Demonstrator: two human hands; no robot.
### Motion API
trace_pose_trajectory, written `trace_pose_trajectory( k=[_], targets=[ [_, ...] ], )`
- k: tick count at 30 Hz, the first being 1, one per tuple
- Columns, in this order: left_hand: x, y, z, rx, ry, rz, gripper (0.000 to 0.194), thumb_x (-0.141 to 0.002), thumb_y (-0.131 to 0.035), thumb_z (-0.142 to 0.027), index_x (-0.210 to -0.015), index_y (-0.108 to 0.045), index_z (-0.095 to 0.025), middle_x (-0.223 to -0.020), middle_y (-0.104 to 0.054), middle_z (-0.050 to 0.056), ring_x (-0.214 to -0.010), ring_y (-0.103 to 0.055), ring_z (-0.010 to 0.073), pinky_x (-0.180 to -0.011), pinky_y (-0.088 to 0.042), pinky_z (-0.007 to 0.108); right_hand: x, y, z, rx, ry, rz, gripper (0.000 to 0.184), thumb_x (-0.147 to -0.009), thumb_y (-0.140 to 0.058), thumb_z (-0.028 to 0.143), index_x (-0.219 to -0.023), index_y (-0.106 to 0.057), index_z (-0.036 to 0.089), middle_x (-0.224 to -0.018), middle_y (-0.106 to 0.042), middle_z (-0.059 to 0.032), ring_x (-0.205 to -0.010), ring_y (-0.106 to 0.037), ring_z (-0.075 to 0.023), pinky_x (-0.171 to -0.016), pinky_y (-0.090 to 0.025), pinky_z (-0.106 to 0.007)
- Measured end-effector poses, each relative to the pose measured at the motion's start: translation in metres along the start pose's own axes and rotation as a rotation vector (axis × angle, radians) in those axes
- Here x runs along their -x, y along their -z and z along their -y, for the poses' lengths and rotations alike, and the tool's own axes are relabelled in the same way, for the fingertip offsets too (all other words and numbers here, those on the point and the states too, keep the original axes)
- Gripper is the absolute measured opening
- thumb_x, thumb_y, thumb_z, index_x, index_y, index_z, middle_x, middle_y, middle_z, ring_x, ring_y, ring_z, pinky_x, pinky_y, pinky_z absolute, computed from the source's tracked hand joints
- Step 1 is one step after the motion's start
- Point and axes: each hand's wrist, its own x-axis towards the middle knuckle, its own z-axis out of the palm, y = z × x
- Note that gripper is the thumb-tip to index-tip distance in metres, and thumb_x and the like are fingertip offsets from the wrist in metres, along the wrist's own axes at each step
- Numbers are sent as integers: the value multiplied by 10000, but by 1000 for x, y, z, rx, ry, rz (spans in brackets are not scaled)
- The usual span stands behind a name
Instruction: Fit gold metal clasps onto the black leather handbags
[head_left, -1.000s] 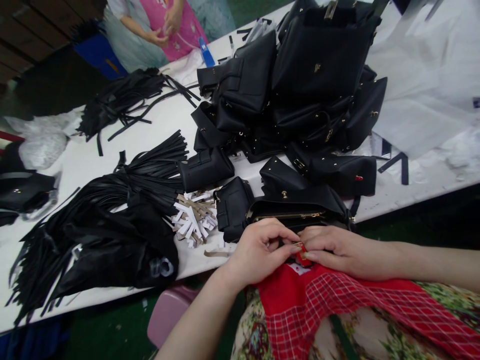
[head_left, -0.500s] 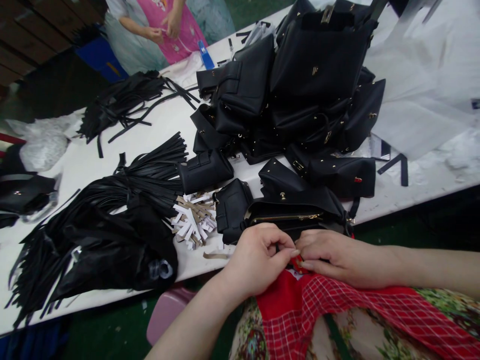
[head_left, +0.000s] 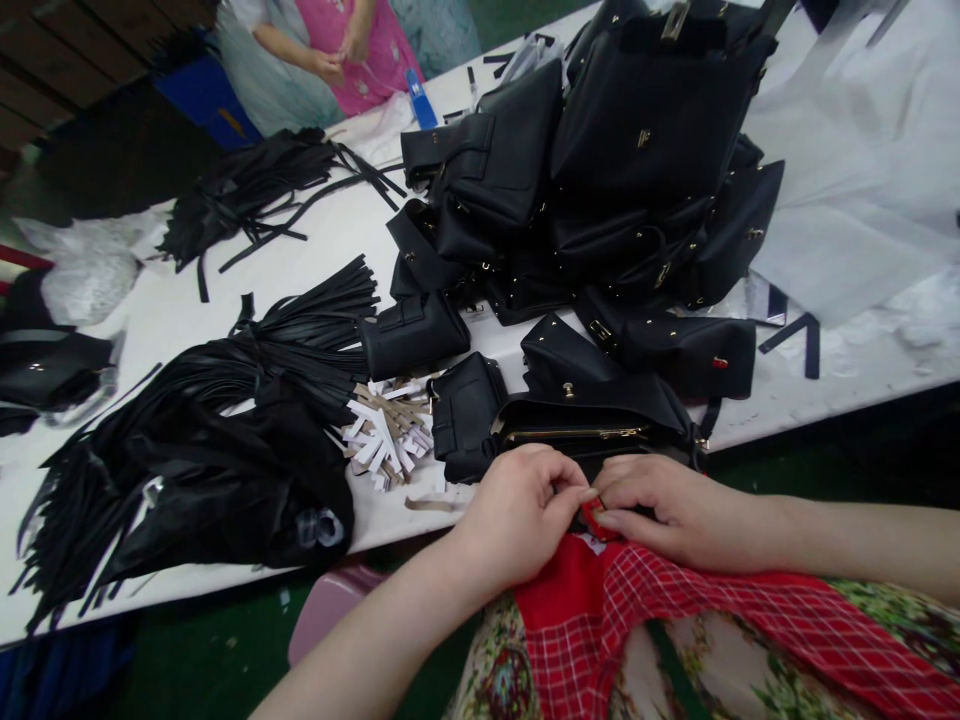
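Note:
A black handbag lies at the table's near edge, its mouth open along a gold zip. Against its near side, my left hand is closed in a pinch, thumb and forefinger meeting at the top end of a small red piece. From the other side, my right hand grips the same piece between thumb and bent fingers. What the red piece is, and whether it is fixed to the bag, is hidden by my fingers. Below both hands is a red checked apron on my lap.
Black handbags are heaped beyond my hands. To the left lie a bundle of black straps, a black plastic bag and white paper strips. Across the table stands a person in a pink apron. A pink stool is below the edge.
The view has shifted slightly. Both hands stay together at the bag's near side, and more of the small red piece shows between the fingers.

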Motion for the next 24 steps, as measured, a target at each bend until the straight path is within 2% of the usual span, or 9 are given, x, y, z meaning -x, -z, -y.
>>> trace_pose_trajectory(
  k=[3,10,13,16,17,19,20,24],
  targets=[
    [8,-4,3,-43,-96,-53,132,-854,-626,-202,-731,-670,-185,-770,-669,8,-748,-591,144,-693,-424,252,-1,0,-1,-66,-50,-39,333,-970,-456,287,-778,-697,161,-815,-669,-57,-772,-603,-160,-744,-455,-295],
    [21,-4,11,24,-102,-102,130,-847,-646,-175,-717,-640,-181,-687,-621,-24,-648,-552,108,-632,-414,221,-2,2,-4,-104,-60,-49,356,-988,-439,316,-804,-706,169,-872,-681,-54,-804,-617,-157,-757,-470,-285],
    [22,-7,14,51,-154,-191,125,-859,-619,-161,-735,-633,-176,-725,-639,-8,-685,-572,117,-654,-437,228,-2,2,-4,-121,-73,-52,363,-995,-432,349,-858,-714,164,-908,-684,-58,-836,-617,-159,-787,-476,-288],
    [20,-10,17,35,-223,-292,71,-857,-623,-161,-906,-671,-181,-786,-669,3,-705,-588,125,-679,-469,246,-3,2,-4,-129,-78,-63,357,-990,-447,356,-847,-709,161,-885,-681,-55,-824,-613,-156,-790,-476,-288],
    [19,-11,18,20,-238,-304,154,-848,-642,-170,-998,-673,-186,-804,-680,4,-712,-596,129,-691,-483,254,-4,2,-4,-123,-75,-67,353,-987,-454,353,-832,-707,163,-869,-679,-52,-814,-611,-156,-783,-476,-288],
    [15,-12,20,-10,-263,-292,287,-833,-679,-200,-1120,-663,-195,-844,-702,12,-746,-621,141,-721,-512,273,-3,1,-3,-110,-65,-70,345,-982,-466,347,-805,-701,167,-844,-675,-48,-799,-611,-158,-769,-475,-288],
    [13,-12,21,-20,-277,-279,288,-834,-686,-218,-1121,-672,-198,-866,-710,20,-778,-637,149,-741,-523,281,-3,1,-3,-108,-60,-69,340,-979,-472,345,-799,-700,168,-840,-674,-46,-799,-613,-158,-768,-475,-287],
    [7,-11,24,-86,-330,-228,157,-899,-605,-232,-992,-728,-205,-886,-727,37,-807,-670,150,-744,-543,274,-3,1,-1,-127,-75,-64,304,-970,-489,318,-815,-704,171,-847,-680,-40,-799,-621,-151,-760,-478,-272]
  ],
)
